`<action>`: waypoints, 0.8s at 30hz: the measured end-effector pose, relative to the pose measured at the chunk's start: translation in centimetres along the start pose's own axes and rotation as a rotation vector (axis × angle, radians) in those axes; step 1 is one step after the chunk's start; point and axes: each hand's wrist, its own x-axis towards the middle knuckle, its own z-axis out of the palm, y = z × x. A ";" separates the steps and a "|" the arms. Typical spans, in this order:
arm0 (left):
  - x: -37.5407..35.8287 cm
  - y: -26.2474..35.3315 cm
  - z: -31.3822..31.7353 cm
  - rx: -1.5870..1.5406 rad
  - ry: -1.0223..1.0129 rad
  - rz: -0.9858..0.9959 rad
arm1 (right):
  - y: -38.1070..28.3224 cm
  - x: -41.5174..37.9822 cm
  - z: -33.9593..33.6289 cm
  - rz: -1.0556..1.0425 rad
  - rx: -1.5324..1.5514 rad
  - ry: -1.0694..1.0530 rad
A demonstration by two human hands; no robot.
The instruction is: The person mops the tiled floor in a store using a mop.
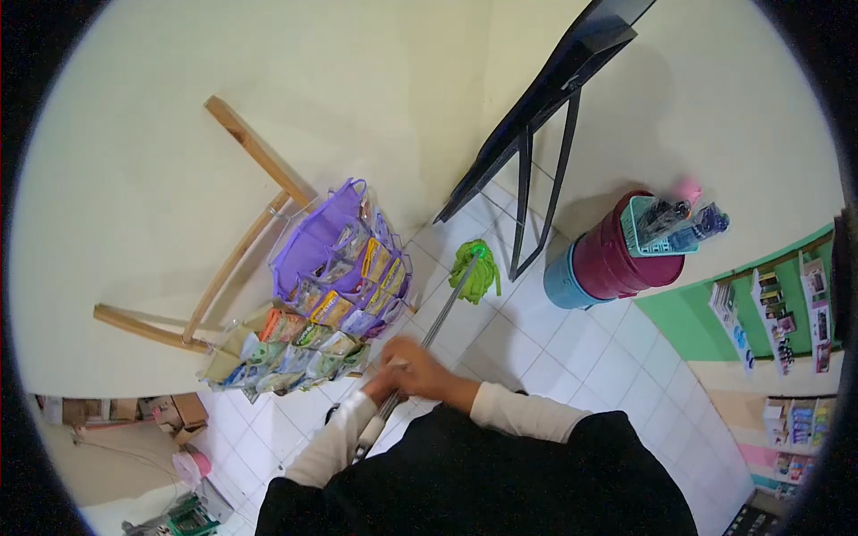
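Observation:
A mop handle (438,323) slants up from the person's body to a green mop head (475,271), which lies on the white tiled floor. My left hand (382,384) is wrapped round the handle. Close against it, my right hand (424,368) also grips the handle, its fingers slightly blurred. To the left of the handle hangs a purple pocket organizer (326,241) filled with small packets, with more packets (290,353) below it.
A black board on a folding stand (527,134) leans at the top. Right of it are a dark red bucket (617,255), a blue bucket (563,279) and a teal basket (645,234). Wooden bars (237,259) stand left; shelves (776,313) line the right wall.

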 end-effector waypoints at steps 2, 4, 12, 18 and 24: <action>-4.6 2.4 0.7 0.102 0.031 -0.248 | 5.5 -0.6 -2.6 0.318 -0.479 0.232; -9.3 1.0 1.0 -0.006 0.121 -0.289 | 10.3 -3.1 -3.9 0.624 -0.700 0.178; -8.6 -5.8 0.0 0.387 0.015 -0.086 | 21.2 -7.0 3.1 1.419 0.487 0.591; -0.1 -2.6 2.3 0.082 -0.065 -0.323 | 28.2 -4.1 -0.7 1.355 0.148 0.779; 12.8 -0.4 4.5 -0.112 -0.049 -0.220 | 46.0 -5.0 -11.2 1.084 -0.274 0.642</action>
